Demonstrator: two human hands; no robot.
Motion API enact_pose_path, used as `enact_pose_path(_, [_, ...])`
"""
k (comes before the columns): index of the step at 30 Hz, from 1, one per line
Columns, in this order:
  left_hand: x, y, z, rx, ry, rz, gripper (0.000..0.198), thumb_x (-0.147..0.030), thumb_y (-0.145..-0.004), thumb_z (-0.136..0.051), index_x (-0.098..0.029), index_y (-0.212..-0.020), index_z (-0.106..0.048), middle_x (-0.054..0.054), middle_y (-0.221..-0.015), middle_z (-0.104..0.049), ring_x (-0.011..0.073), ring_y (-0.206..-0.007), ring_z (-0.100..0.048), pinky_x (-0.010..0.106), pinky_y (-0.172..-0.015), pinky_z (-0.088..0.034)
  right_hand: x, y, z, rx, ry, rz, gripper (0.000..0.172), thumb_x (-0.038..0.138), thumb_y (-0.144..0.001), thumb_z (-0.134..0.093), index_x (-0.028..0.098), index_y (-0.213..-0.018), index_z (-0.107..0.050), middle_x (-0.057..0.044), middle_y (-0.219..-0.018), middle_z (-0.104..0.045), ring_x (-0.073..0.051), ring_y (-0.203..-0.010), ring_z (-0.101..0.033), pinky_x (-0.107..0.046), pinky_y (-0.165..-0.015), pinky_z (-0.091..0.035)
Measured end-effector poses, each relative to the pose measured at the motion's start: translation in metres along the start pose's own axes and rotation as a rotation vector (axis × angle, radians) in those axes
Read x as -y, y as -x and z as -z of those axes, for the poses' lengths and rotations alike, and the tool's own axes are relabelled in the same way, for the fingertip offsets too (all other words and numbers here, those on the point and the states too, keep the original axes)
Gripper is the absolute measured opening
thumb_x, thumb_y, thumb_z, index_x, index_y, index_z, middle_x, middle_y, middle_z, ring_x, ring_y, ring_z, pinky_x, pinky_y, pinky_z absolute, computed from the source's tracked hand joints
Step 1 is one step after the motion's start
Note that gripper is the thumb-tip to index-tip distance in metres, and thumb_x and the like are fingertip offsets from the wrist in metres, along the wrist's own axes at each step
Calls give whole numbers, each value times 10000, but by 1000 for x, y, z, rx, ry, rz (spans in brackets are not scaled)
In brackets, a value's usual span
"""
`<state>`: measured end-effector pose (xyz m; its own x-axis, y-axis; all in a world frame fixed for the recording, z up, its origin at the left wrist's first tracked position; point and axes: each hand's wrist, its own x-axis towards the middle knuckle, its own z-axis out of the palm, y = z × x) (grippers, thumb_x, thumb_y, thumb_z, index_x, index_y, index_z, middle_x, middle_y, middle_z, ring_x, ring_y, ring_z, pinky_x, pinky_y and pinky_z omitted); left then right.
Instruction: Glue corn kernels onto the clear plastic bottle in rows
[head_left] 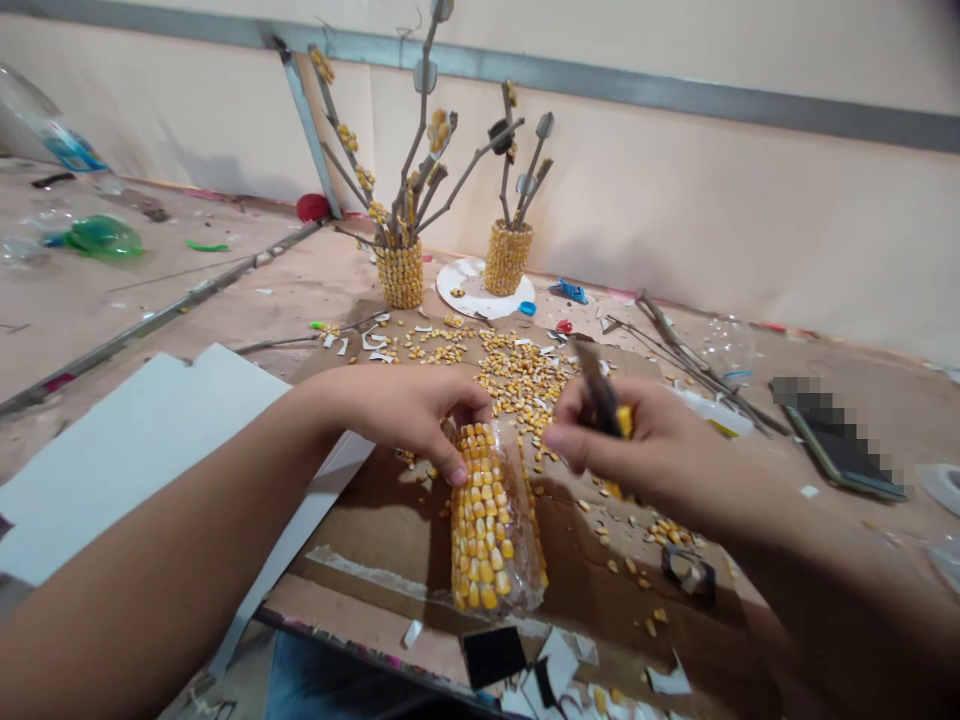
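My left hand (420,420) is closed on the top end of a clear plastic cylinder (517,560), thumb on the near side. Rows of yellow corn kernels (480,530) cover its left part, while a strip further right shows bare, glossy plastic. The cylinder rests on brown cardboard (382,520). To its right, apart from it, my right hand (637,440) pinches a dark, stick-like tool (596,385), blurred, with something yellow by its lower end. Loose corn kernels (525,380) lie scattered beyond and between my hands.
Two kernel-covered pots (400,275) with twigs stand at the back, one on a white disc (469,275). White sheets (150,440) lie left. A phone (840,440) and dry twigs (690,350) are right. Black and white scraps (495,655) litter the front edge.
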<state>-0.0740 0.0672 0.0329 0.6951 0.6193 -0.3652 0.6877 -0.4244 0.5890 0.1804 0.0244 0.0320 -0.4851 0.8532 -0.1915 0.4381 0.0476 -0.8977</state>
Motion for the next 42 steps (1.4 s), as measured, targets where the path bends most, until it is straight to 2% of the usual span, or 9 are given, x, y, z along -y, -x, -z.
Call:
enact_pose_path(3, [2,-1,2,58,37,11,412,-392,-698,-875,-199,-1004,-677,2,-980,-706,220,-932,-643,275,-745,-447,-19,-20,32,-273,108,13,304,487,-909,-686,217,-784,-624,28,-636,-561,-130,-555,-441,-293,-555,-337])
enact_pose_path(5, [4,-1,3,45,65,-2,419,-369,-680,-878,-195,-995,-662,9,-981,-694,230,-952,-646,286,-767,-462,-34,-34,46,-320,318,-16,277,452,-928,-660,215,-784,-666,5,-673,-607,-154,-605,-497,-307,-603,-361])
enact_pose_path(11, [8,3,9,76,133,34,481,-319,-693,-854,-202,-1126,-680,51,-1129,-727,254,-1071,-667,326,-898,-511,-63,-59,46,-196,787,-131,163,329,-916,-657,206,-905,-764,-68,-870,-768,-213,-760,-647,-300,-665,-390])
enact_pose_path(16, [9,7,15,30,111,18,318,-218,-793,-691,-199,-1110,-682,52,-1117,-741,218,-1034,-691,313,-900,-526,-69,-63,45,-164,791,-91,138,304,-916,-661,212,-927,-764,-74,-899,-779,-215,-773,-655,-296,-667,-397])
enact_pose_path(20, [11,2,14,-63,103,39,225,-275,-846,-644,-197,-1055,-676,42,-1034,-744,206,-948,-689,309,-848,-533,-65,-61,52,-199,776,-45,117,252,-931,-637,209,-930,-746,-68,-964,-784,-214,-871,-670,-287,-722,-424])
enact_pose_path(24, [16,-7,8,-173,46,97,205,-312,-884,-596,-196,-1036,-671,43,-976,-741,212,-906,-678,320,-814,-520,-55,-53,49,-67,706,16,111,221,-914,-641,211,-924,-751,-44,-934,-781,-194,-839,-668,-280,-726,-433])
enact_pose_path(27, [17,-11,4,-237,-8,115,176,-300,-889,-577,-190,-985,-674,47,-953,-741,215,-873,-674,326,-787,-503,-50,-48,41,21,727,37,98,191,-890,-640,212,-853,-728,-37,-875,-755,-184,-782,-638,-284,-694,-401])
enact_pose_path(33, [15,-17,-3,-300,-92,158,175,-308,-899,-568,-186,-953,-682,54,-917,-741,222,-833,-663,340,-752,-479,-45,-44,31,50,866,116,123,157,-855,-661,208,-746,-636,-50,-860,-724,-192,-804,-610,-294,-700,-366])
enact_pose_path(42, [18,-23,-12,-377,-104,142,145,-274,-872,-560,-192,-902,-676,46,-862,-742,204,-778,-651,324,-707,-454,-48,-45,25,69,882,122,113,157,-887,-614,211,-793,-650,-49,-880,-734,-190,-820,-624,-281,-703,-375])
